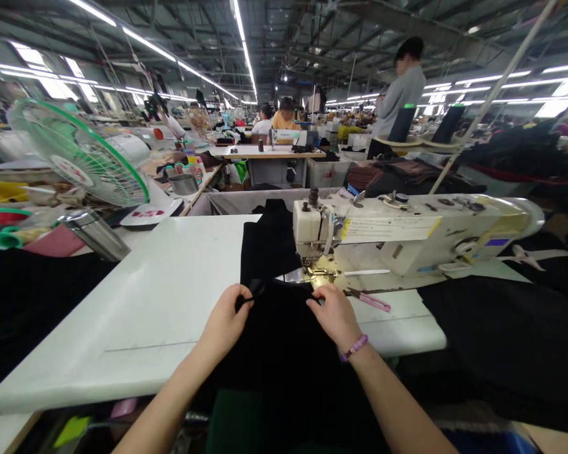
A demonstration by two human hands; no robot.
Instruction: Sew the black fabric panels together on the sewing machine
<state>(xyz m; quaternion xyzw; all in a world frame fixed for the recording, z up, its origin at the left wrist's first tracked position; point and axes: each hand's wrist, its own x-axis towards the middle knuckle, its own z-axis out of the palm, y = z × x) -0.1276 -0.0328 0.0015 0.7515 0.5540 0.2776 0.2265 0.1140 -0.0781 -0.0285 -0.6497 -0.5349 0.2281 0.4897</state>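
A piece of black fabric (284, 340) stretches between my two hands and hangs down over the table's front edge. My left hand (231, 312) pinches its upper left corner. At the upper right corner, my right hand (334, 312), with a purple bead bracelet on the wrist, is closed on the same fabric. The top edge lies just in front of the needle area of a cream sewing machine (383, 227). Behind it, another black fabric piece (267, 249) lies flat, left of the machine head. Pink-handled thread snips (372, 300) rest right of my right hand.
The pale sewing table (184, 271) extends to the left. A steel flask (94, 233) and a green-rimmed fan (82, 154) stand beyond its left edge. Black cloth (506, 340) is heaped at right. A person in grey (400, 94) stands behind the thread cones (402, 123).
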